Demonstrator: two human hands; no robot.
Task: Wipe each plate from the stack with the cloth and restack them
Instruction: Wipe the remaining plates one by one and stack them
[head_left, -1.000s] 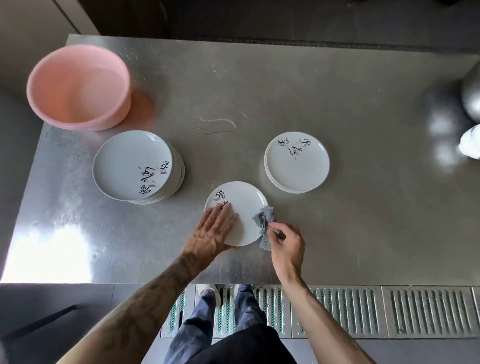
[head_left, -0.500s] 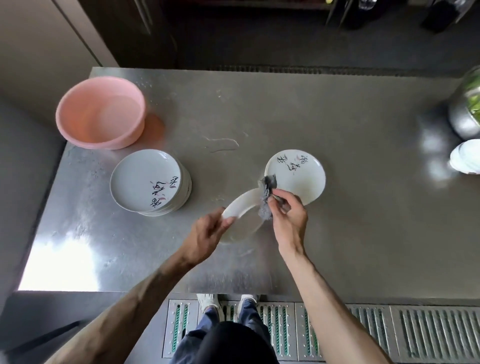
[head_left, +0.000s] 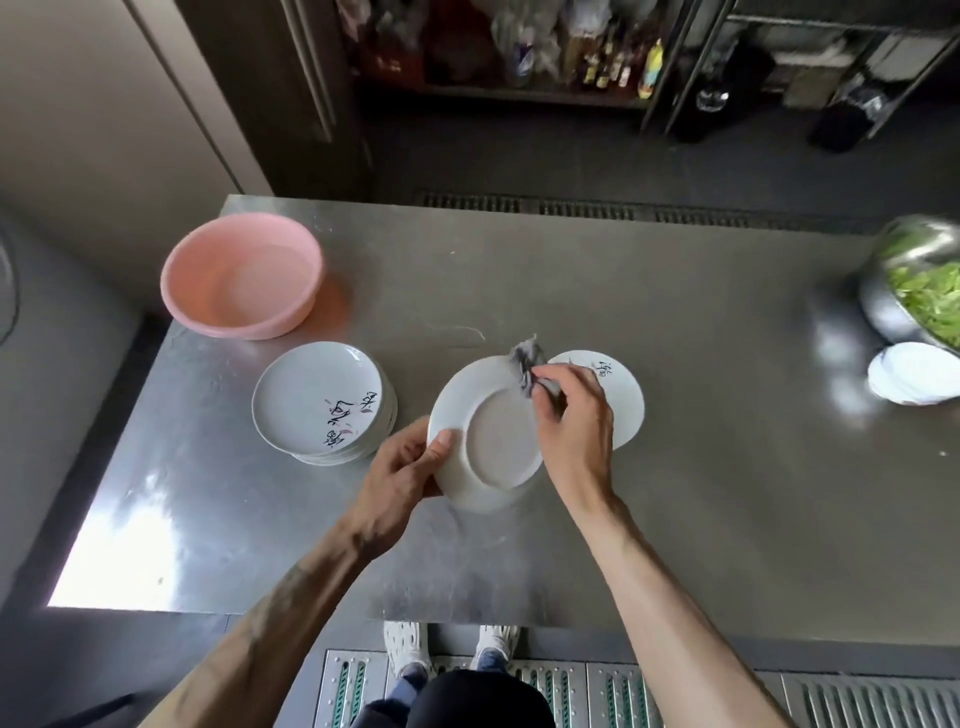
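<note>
Far left corner of the bench (head_left: 675, 493): pink basin (head_left: 241, 275), no marking on it that I can see. Just nearer, toward the left edge, the tall stack (head_left: 322, 402) of plates, several deep; I take these as not yet wiped. Top one carries black brush characters with pinkish strokes, too stylised and small for me to read. My left hand (head_left: 400, 467) grips the plate in hand (head_left: 488, 436) by its left rim, thumb on the back, fingers curled behind; the plate is lifted off the bench around its middle, tilted, plain underside toward me. My right hand (head_left: 571, 421) pinches the grey cloth (head_left: 527, 364) against that plate's upper rim. Just right and partly behind my hand, the low pile (head_left: 623, 400), same unreadable brushwork: wiped ones, I judge, few so far. So: early to midway, this plate's back under way, most of the tall stack left. Right edge: steel bowl (head_left: 914, 291) of greens, small white dishes (head_left: 914, 379) beside it.
</note>
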